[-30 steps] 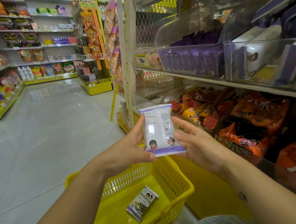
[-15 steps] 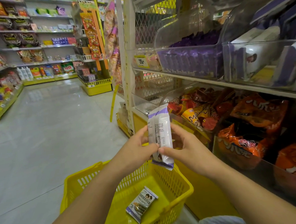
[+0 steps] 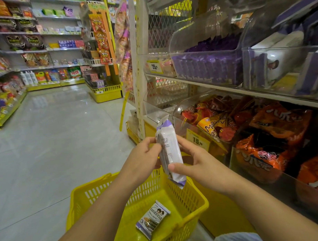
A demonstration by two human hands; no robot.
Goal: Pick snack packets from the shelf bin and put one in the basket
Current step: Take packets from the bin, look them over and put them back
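Note:
Both hands hold a white and purple snack packet (image 3: 169, 150) upright, edge-on to me, above the far rim of a yellow basket (image 3: 197, 198). My left hand (image 3: 143, 160) pinches its left side and my right hand (image 3: 197, 164) grips its right side with the thumb on the lower front. A second packet (image 3: 152, 219) of the same kind lies flat on the basket floor. At the upper right, a clear shelf bin (image 3: 282, 65) holds more white and purple packets.
A clear bin of purple packets (image 3: 207, 68) stands left of the source bin. Below it are bins of red and orange snack bags (image 3: 263, 134) with a yellow price tag (image 3: 197, 139). The tiled aisle (image 3: 56, 142) opens to the left, lined with stocked shelves.
The packet has turned from flat, back facing me, to edge-on and more upright. Both hands shifted slightly along its sides. The basket and the packet inside stay put.

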